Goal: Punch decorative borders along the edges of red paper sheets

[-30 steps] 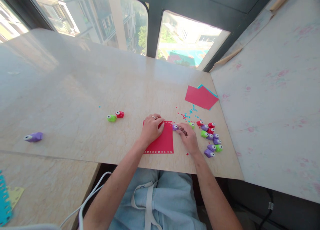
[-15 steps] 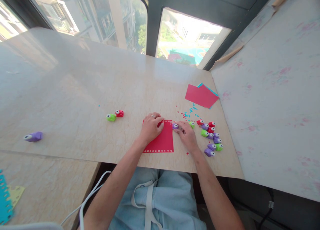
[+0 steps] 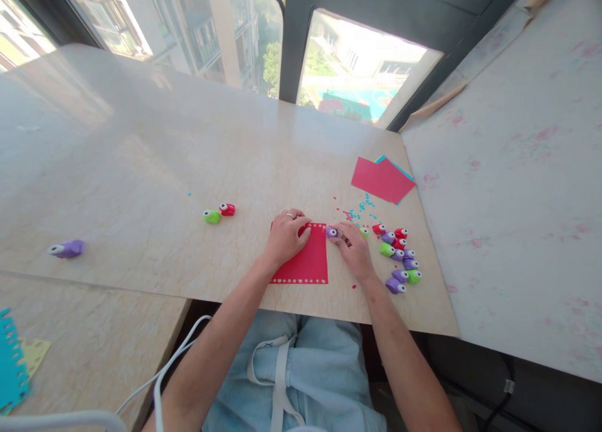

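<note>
A red sheet of paper (image 3: 308, 263) lies in front of me, with small cut-out shapes punched along its top and bottom edges. My left hand (image 3: 288, 237) holds it at the upper left, fingers over the top edge and thumb on the sheet. At the sheet's upper right corner is a small purple craft punch (image 3: 332, 232) with a white, eye-like top. My right hand (image 3: 352, 247) grips this punch from the right, its fingers curled round it. Whether paper sits inside the punch's slot is too small to tell. A green punch (image 3: 364, 231) shows just behind my right hand.
Several red, green and purple punches (image 3: 399, 254) cluster to the right. Blue and red paper bits (image 3: 362, 209) are scattered behind them, near stacked red and blue sheets (image 3: 383, 178). Farther left are a green punch (image 3: 211, 217), a red punch (image 3: 227, 210) and a purple punch (image 3: 66, 249).
The camera view has shifted slightly. Both hands keep their places on the sheet and the purple punch; the fingers of my right hand have moved a little on the punch.
</note>
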A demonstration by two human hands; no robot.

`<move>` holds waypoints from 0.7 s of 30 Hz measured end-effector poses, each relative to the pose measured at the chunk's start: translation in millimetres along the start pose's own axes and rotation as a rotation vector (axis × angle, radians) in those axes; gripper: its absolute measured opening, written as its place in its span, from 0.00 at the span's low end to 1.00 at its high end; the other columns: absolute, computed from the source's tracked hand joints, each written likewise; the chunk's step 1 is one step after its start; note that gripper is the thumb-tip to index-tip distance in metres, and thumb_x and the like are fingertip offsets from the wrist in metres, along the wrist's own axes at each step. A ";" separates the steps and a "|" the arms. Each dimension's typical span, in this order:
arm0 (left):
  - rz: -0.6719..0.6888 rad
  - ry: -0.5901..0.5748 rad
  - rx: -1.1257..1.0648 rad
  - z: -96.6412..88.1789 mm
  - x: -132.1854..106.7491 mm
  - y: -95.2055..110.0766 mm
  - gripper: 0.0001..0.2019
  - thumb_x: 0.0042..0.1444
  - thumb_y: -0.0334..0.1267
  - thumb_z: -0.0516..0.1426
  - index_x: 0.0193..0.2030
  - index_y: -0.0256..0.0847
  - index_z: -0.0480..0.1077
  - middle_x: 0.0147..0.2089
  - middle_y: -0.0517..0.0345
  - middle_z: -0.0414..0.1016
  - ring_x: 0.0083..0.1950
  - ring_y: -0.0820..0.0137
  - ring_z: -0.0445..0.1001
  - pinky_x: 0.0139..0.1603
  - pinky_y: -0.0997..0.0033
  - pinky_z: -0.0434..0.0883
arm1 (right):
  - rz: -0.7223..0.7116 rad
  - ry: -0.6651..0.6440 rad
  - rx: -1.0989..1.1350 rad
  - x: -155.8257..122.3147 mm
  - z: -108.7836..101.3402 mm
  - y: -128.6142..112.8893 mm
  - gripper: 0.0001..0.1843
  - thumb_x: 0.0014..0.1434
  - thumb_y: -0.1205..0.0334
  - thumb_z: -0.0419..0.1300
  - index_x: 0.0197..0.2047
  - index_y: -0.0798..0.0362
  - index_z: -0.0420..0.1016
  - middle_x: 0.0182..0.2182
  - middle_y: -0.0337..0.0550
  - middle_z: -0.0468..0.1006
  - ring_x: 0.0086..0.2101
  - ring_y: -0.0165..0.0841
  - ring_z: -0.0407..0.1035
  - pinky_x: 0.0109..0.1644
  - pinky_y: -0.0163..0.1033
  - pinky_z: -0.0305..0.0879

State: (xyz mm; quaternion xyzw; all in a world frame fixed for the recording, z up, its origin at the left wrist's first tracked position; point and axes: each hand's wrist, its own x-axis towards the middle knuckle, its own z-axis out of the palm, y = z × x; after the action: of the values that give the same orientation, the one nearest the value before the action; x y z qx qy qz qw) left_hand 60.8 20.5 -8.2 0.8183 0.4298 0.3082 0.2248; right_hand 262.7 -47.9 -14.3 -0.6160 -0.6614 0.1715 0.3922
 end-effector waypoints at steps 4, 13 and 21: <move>0.005 0.012 -0.018 1.0 -0.2 -1.1 0.08 0.59 0.34 0.57 0.43 0.42 0.78 0.46 0.51 0.77 0.48 0.63 0.73 0.52 0.58 0.69 | -0.010 0.007 -0.013 2.9 0.9 2.0 0.11 0.63 0.62 0.58 0.48 0.48 0.78 0.46 0.48 0.76 0.46 0.41 0.71 0.51 0.49 0.70; 0.012 0.018 -0.018 1.4 -0.6 -1.9 0.09 0.59 0.34 0.57 0.42 0.42 0.78 0.45 0.51 0.77 0.47 0.62 0.73 0.52 0.57 0.69 | -0.002 -0.001 -0.006 2.0 -0.2 1.1 0.11 0.63 0.60 0.58 0.47 0.48 0.78 0.46 0.48 0.76 0.45 0.41 0.72 0.49 0.48 0.71; 0.005 0.011 -0.023 0.7 -0.5 -0.5 0.08 0.60 0.35 0.57 0.42 0.42 0.78 0.45 0.51 0.77 0.47 0.63 0.73 0.52 0.57 0.68 | 0.018 -0.037 0.013 0.9 -0.9 -2.3 0.12 0.63 0.60 0.59 0.48 0.48 0.79 0.47 0.48 0.77 0.43 0.40 0.72 0.48 0.47 0.71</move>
State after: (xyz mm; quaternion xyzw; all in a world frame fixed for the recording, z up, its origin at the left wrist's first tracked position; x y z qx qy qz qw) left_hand 60.7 20.4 -9.2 0.8150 0.4257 0.3181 0.2310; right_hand 261.8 -47.7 -11.8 -0.6159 -0.6617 0.1906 0.3826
